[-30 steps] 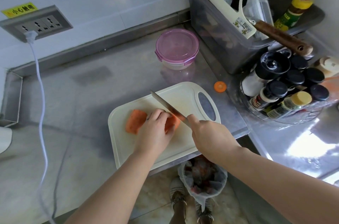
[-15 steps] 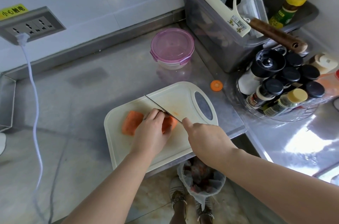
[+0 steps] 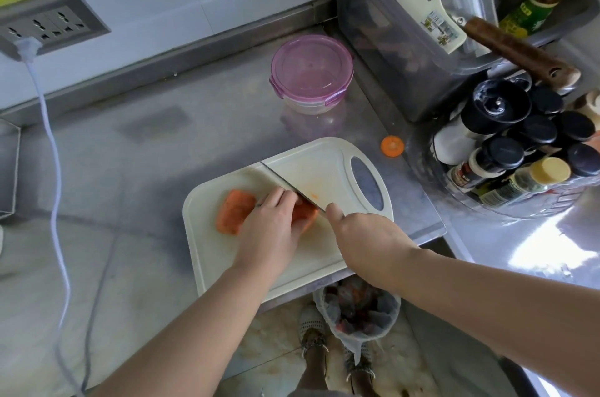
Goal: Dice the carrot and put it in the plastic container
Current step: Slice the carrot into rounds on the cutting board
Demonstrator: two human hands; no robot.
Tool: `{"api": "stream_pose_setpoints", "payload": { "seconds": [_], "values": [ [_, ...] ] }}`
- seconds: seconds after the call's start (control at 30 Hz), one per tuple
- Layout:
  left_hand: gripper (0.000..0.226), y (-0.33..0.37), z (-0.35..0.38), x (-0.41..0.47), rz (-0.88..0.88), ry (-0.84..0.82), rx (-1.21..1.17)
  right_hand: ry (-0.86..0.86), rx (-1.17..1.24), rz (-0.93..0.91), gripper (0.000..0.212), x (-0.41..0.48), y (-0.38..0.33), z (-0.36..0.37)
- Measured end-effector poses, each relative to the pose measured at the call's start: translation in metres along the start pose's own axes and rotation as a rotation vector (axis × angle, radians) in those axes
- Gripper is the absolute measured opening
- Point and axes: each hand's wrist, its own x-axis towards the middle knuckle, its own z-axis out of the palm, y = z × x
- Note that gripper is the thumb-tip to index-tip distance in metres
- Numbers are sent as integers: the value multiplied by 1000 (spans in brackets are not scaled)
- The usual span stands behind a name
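An orange carrot piece (image 3: 234, 211) lies flat on the white cutting board (image 3: 324, 169). My left hand (image 3: 271, 231) presses down on the carrot's right part, covering its middle. My right hand (image 3: 367, 240) grips a knife (image 3: 285, 182); the blade lies down against the board, beside my left fingertips, at the carrot's right end. The round plastic container (image 3: 311, 71) with a pink lid stands shut behind the board. A round carrot slice (image 3: 392, 146) lies on the counter right of the board.
A grey bin (image 3: 389, 39) of utensils stands at the back right, with a rack of spice jars (image 3: 519, 143) in front of it. A white cable (image 3: 48, 136) hangs from the wall socket (image 3: 48, 23) at left. A bagged waste bin (image 3: 357, 309) sits below the counter edge.
The knife blade has come down from a raised tilt to lie against the board at the carrot's right end. My left hand stays on the carrot.
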Motion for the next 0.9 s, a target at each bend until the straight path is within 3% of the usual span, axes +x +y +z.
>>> {"api": "stream_pose_setpoints", "payload": {
  "seconds": [0.23, 0.37, 0.53, 0.63, 0.9],
  "values": [
    [22, 0, -4, 0, -29, -84, -56, 18, 5, 24, 50, 18, -5, 6],
    [22, 2, -8, -2, -26, -84, -65, 72, 106, 100, 25, 12, 5, 6],
    [21, 3, -10, -3, -6, -26, 1, 125, 68, 40, 30, -8, 6, 5],
    [21, 2, -9, -3, -8, -1, 11, 150, 6, 1, 44, -15, 1, 6],
    [27, 0, -5, -1, 0, 0, 55, 149, 76, 9, 49, -16, -1, 6]
  ]
}}
